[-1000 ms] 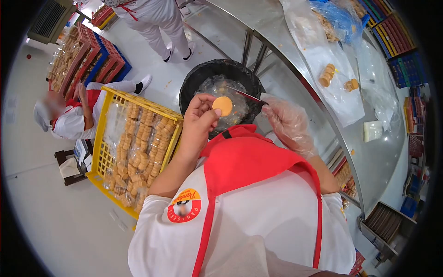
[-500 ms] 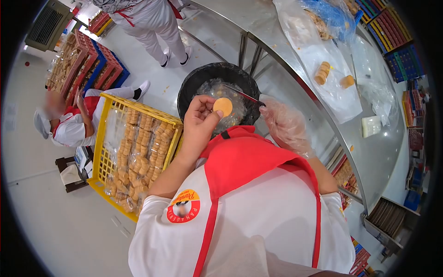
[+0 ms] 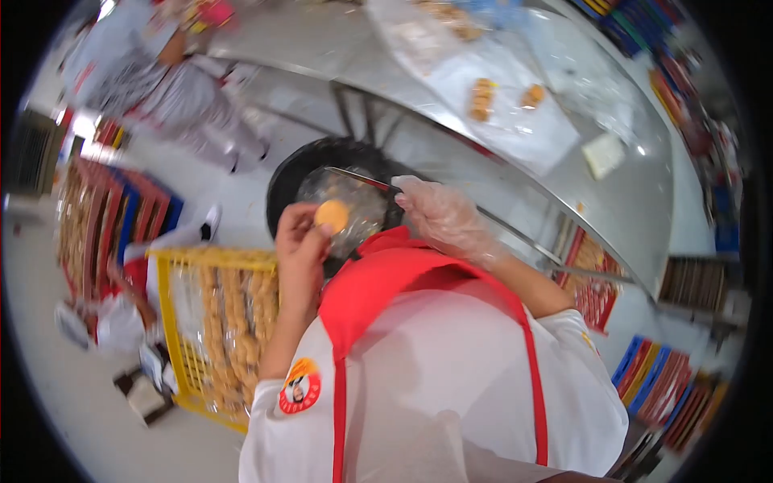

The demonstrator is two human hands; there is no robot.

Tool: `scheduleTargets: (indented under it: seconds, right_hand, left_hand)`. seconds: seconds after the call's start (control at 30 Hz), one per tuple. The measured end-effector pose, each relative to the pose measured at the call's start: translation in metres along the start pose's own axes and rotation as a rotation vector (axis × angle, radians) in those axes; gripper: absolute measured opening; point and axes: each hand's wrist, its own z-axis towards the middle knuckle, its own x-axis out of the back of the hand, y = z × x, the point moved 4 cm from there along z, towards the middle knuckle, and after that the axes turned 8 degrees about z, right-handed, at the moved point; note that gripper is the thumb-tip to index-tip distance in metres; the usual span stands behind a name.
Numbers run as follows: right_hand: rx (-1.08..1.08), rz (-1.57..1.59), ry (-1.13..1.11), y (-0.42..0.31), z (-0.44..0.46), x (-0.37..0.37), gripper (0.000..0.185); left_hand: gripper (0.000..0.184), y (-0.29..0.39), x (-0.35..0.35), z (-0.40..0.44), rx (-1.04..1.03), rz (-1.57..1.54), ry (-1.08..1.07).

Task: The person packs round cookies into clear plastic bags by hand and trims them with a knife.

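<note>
Over a black bin (image 3: 283, 181) lined with plastic, my bare left hand (image 3: 298, 251) pinches a round, flat golden cookie (image 3: 332, 216) between thumb and fingers. My right hand (image 3: 443, 219), in a clear plastic glove, is closed on the handle of a knife (image 3: 362, 178). The thin blade points left across the bin, above and apart from the cookie. Inside the bin lies crumpled clear plastic (image 3: 366, 213) with bits in it.
A yellow crate (image 3: 167, 322) of bagged cookies stands at my left. The steel table (image 3: 644, 193) curves along the right, bearing a white sheet with cookie stacks (image 3: 481, 99). Two people are at the left, near stacked trays (image 3: 97, 217).
The view has swung, shifting the bin, crate and table leftward in the picture. My left hand still holds the cookie and my right hand the knife.
</note>
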Motion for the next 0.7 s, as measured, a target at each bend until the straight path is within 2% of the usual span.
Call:
scheduleTargets:
  seconds: [0.07, 0.1, 0.2, 0.33, 0.4, 0.5, 0.63, 0.7]
  right_hand:
    - [-0.086, 0.012, 0.137, 0.013, -0.012, 0.020, 0.026]
    - [-0.187, -0.084, 0.119, 0.019, -0.025, 0.027, 0.029]
    - [-0.202, 0.016, 0.267, 0.031, -0.053, 0.055, 0.033]
    - [-0.334, -0.240, 0.609, 0.074, -0.091, 0.102, 0.035]
    - [-0.490, -0.436, 0.714, 0.112, -0.113, 0.129, 0.030]
    - [-0.605, -0.528, 0.731, 0.165, -0.131, 0.167, 0.027]
    - [-0.801, -0.704, 0.494, 0.224, -0.133, 0.194, 0.030]
    - [-0.660, -0.795, 0.557, 0.220, -0.124, 0.205, 0.031]
  left_hand:
    - [0.025, 0.004, -0.014, 0.007, -0.020, 0.036, 0.031]
    - [0.024, 0.001, -0.019, 0.013, -0.015, 0.027, -0.004]
    - [0.024, -0.015, -0.028, 0.036, -0.004, 0.038, -0.073]
    - [0.022, -0.021, -0.052, 0.061, 0.033, 0.057, -0.107]
    - [0.022, -0.021, -0.069, 0.075, 0.032, 0.060, -0.132]
    - [0.021, -0.017, -0.099, 0.101, 0.027, 0.077, -0.171]
    - [0.021, 0.005, -0.152, 0.122, -0.001, 0.121, -0.283]
    - [0.022, 0.017, -0.178, 0.128, -0.008, 0.156, -0.343]
